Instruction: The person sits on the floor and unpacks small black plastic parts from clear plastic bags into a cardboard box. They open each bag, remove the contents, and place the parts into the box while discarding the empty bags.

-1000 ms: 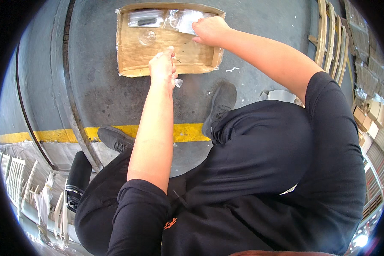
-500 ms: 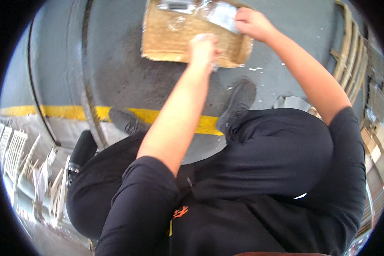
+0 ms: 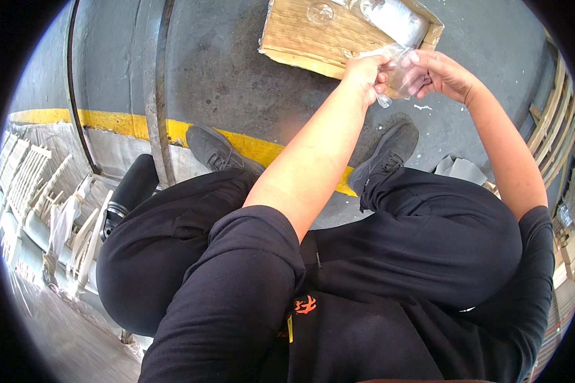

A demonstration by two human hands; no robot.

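A thin clear plastic bag point(image 3: 399, 75) is stretched between my two hands, just over the near edge of a shallow cardboard box point(image 3: 306, 51). My left hand point(image 3: 366, 75) is closed on one side of it, with a loose end poking out below the fingers. On the other side, my right hand point(image 3: 446, 75) has its thumb and bent fingers on the film, and some fingertips show through it. Inside the box lie a clear packet with a whitish, shiny content point(image 3: 399, 20) and a round clear piece point(image 3: 320, 11). The box's far part is cut off by the picture's upper edge.
The box rests on a dark grey floor with a yellow stripe point(image 3: 124, 123). My shoes point(image 3: 390, 150) stand near it. A metal bar point(image 3: 154, 89) runs at the left, near a black cylinder point(image 3: 136, 185). Wooden slats point(image 3: 549, 121) curve along the right; crumpled grey sheeting point(image 3: 460, 170) lies closer.
My right hand has come away from the packet at the box's right side. Both hands now meet at the clear bag. The whole view has shifted, with the box further right and higher.
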